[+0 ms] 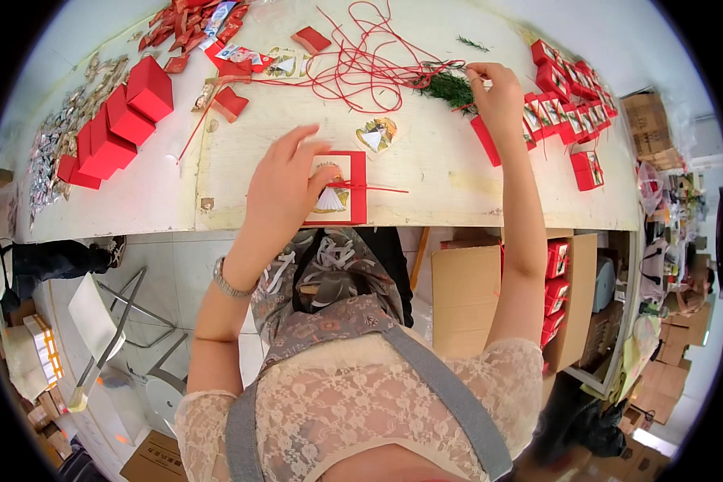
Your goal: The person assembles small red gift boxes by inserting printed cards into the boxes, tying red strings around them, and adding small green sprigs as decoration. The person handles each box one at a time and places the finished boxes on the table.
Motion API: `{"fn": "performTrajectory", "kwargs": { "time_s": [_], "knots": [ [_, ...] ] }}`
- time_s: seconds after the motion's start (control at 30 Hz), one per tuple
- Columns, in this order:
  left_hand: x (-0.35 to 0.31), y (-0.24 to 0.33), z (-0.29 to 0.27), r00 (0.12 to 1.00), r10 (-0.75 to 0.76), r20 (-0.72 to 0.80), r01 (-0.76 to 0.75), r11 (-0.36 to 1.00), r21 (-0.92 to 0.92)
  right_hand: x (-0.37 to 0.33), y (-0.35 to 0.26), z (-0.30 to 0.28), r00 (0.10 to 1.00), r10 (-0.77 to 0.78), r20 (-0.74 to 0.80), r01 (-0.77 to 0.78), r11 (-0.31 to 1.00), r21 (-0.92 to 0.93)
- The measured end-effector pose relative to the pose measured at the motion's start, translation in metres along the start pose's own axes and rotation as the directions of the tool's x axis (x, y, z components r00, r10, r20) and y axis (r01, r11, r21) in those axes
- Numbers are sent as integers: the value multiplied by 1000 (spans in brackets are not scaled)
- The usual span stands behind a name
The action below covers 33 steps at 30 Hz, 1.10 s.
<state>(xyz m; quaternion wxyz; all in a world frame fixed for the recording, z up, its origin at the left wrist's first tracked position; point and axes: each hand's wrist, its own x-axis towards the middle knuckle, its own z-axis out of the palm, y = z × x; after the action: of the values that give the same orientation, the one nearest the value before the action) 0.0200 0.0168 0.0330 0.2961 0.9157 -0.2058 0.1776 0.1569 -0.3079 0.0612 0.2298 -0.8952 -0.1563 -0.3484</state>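
Observation:
My left hand [285, 177] rests over a red box [359, 165] at the table's front edge, fingers spread and thumb touching its top. A picture card with a white fan shape [329, 205] lies on the box, and a red cord [377, 189] is tied across it, its ends pointing right. My right hand [496, 92] reaches farther back, to the right edge of a pile of green sprigs [450, 90]. Its fingertips are pinched together, seemingly on a sprig. Between the hands lies a loose picture cutout [376, 134].
Tangled red cords [369, 68] lie at the back. Red boxes [120, 120] and silvery packets [52, 153] stand left; finished-looking red boxes [566, 116] line the right. Red packets [193, 28] are heaped at back left. Below the table, an open carton [466, 293] holds red boxes.

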Motion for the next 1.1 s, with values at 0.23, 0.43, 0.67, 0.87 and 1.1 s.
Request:
{"fn": "performTrajectory", "kwargs": {
  "time_s": [0.23, 0.43, 0.67, 0.87, 1.1],
  "knots": [
    [135, -15, 62, 955, -195, 224, 293, 739, -607, 9, -47, 32, 980, -185, -73, 191, 977, 94],
    [197, -50, 54, 890, -321, 323, 456, 644, -614, 4, -18, 33, 980, -197, 29, 196, 926, -323],
    [169, -111, -38, 983, -10, -185, 102, 862, 496, -32, -22, 3, 880, 238, 410, -399, 839, 369],
    [3, -6, -20, 977, 136, 166, -144, 989, 39, -49, -79, -10, 933, -113, 342, -60, 887, 458],
    [-23, -17, 11, 990, 138, 3, -137, 985, 103, -49, -113, 17, 858, -381, 344, 311, 919, 243]
  ]
}}
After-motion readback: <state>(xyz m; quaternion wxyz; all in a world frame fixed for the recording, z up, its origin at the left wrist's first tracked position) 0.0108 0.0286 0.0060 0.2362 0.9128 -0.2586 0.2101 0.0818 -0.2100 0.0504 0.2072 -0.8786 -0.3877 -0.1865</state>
